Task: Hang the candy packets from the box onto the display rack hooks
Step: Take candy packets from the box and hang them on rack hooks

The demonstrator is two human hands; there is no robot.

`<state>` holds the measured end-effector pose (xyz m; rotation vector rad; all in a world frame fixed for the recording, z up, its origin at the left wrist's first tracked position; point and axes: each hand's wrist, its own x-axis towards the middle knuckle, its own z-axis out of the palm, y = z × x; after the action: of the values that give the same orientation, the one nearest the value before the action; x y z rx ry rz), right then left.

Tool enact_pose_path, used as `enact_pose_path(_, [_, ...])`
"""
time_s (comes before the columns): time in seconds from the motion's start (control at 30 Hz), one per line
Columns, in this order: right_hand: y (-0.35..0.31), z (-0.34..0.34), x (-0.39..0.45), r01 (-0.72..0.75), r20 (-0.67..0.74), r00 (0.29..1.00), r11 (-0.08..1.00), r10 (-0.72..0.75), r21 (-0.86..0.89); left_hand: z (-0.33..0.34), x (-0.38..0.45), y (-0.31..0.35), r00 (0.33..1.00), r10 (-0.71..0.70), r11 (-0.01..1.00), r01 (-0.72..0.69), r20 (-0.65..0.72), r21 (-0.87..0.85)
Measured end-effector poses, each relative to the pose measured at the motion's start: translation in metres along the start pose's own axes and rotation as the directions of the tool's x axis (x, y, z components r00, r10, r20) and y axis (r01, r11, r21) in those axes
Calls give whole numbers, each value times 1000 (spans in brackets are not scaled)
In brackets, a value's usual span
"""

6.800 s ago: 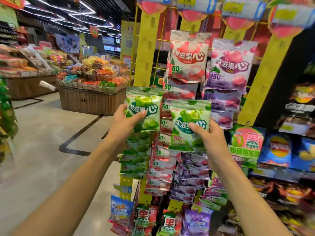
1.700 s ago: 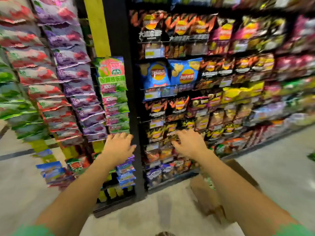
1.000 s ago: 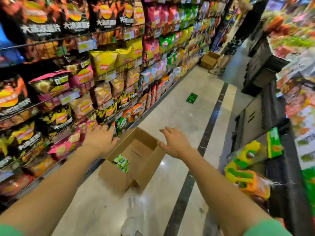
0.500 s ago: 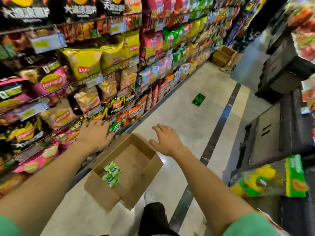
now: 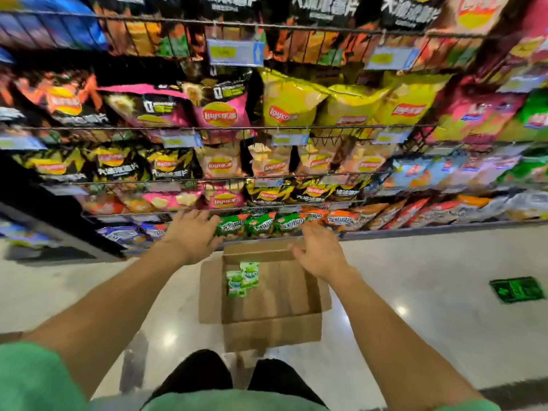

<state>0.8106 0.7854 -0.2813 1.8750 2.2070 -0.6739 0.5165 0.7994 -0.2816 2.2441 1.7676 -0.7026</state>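
Observation:
An open cardboard box [image 5: 271, 330] stands on the shop floor right below me. Two green candy packets [image 5: 243, 278] lie inside it near its far left corner. My left hand [image 5: 191, 234] hovers above the box's far left side with fingers spread, holding nothing. My right hand [image 5: 318, 252] hangs over the box's far right flap, fingers relaxed and empty. Both hands are above the packets and apart from them. The candy display rack is out of view.
Wire shelves packed with crisp bags [image 5: 284, 108] fill the wall behind the box. Green snack packs [image 5: 261, 225] line the lowest shelf just beyond my hands. A green floor sticker [image 5: 517, 290] lies at the right. My dark trouser legs [image 5: 237, 378] show at the bottom.
I have turned from the candy rack toward the crisp shelves and the box. Both hands, which held green packets at the rack, are empty and have dropped over the box.

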Motion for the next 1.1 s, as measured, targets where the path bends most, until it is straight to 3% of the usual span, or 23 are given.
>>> enact_pose_path(0.13, [10, 7, 31, 50, 46, 998, 999, -50, 1, 16, 5, 1, 998, -69, 997, 69, 5, -30])
enact_pose_path(0.3, [30, 56, 82, 39, 87, 996, 999, -37, -13, 66, 41, 13, 998, -26, 992, 19, 57, 126])
enact_pose_path(0.43, [51, 140, 118, 63, 149, 987, 998, -63, 2, 136, 85, 35, 994, -4, 999, -1, 113, 40])
enact_pose_path(0.57, [65, 239, 158, 168, 246, 960, 978, -135, -121, 236, 148, 62, 997, -8, 989, 19, 74, -150])
enact_pose_path(0.7, [88, 362, 215, 118, 304, 947, 993, -103, -29, 358, 205, 98, 991, -41, 930, 86, 129, -358])
enact_pose_path(0.97, [112, 586, 340, 23, 244, 969, 996, -43, 81, 580, 325, 142, 929, -243, 699, 367, 278, -614])
enact_pose_path(1.1, [114, 658, 391, -164, 193, 976, 925, 101, 342, 635, 378, 150, 822, -418, 358, 541, 387, -762])
